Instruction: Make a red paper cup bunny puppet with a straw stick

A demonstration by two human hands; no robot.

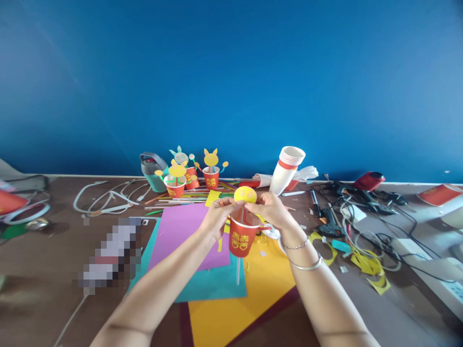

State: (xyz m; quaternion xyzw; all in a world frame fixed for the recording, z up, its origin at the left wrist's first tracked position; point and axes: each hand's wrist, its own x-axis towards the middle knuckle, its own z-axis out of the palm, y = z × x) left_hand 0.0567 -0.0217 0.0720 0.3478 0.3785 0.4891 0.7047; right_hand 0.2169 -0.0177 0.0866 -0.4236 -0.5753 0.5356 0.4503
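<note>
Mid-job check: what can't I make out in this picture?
All in the head view:
Whether the straw touches the disc: left hand and right hand cover it.
Pixelated object: too coarse to identify.
Red thing: cut off by the left edge.
Grey figure: partly hidden by the yellow figure in front.

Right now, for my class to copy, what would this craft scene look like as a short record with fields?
Left hand: pinching at yellow paper disc
Right hand: pinching at the disc's other side
Below the disc: red paper cup, clear straw showing under its base
Sheets: purple sheet over teal sheet over yellow sheet
Near blue wall: paper-cup animal figures, tilted paper-cup stack
Right side: black glue gun, yellow paper offcuts
</note>
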